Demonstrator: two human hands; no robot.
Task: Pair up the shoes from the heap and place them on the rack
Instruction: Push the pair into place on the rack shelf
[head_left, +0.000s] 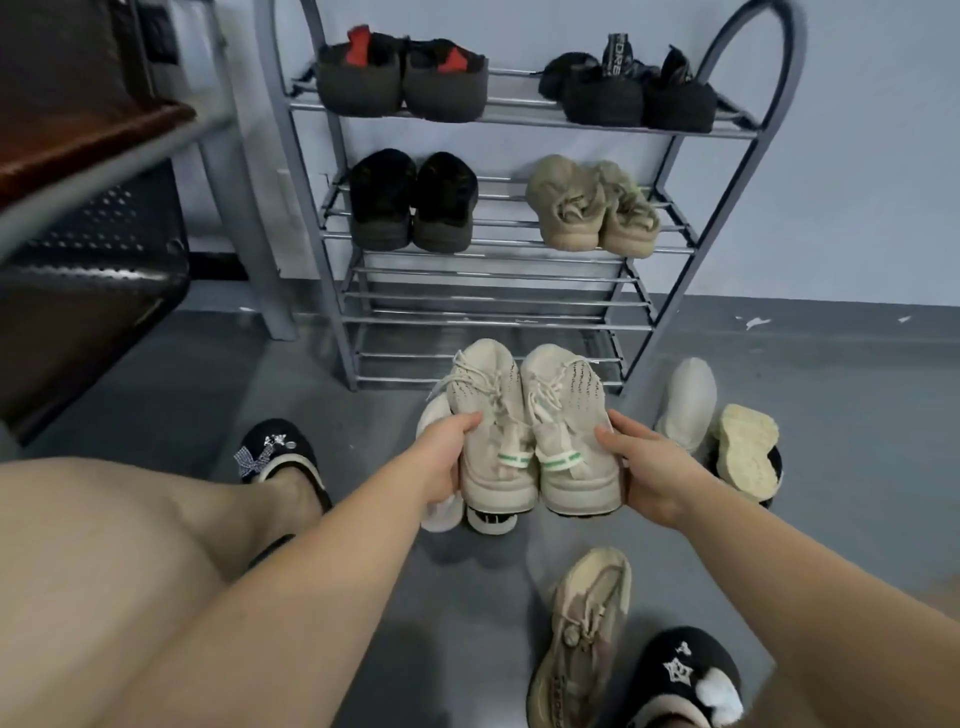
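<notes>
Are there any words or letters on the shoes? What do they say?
"DRE": white letters on the tongue strap of the black shoe on the rack's top shelf; the strap's start is hidden.
Dark lettering on the sole edge of the tan shoe on the floor: too blurred to read.
Nothing else readable.

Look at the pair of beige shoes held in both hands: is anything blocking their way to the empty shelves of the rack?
Nothing visible does. The beige shoes, held by the left hand and right hand, face the rack, whose lower shelves are bare.
</notes>
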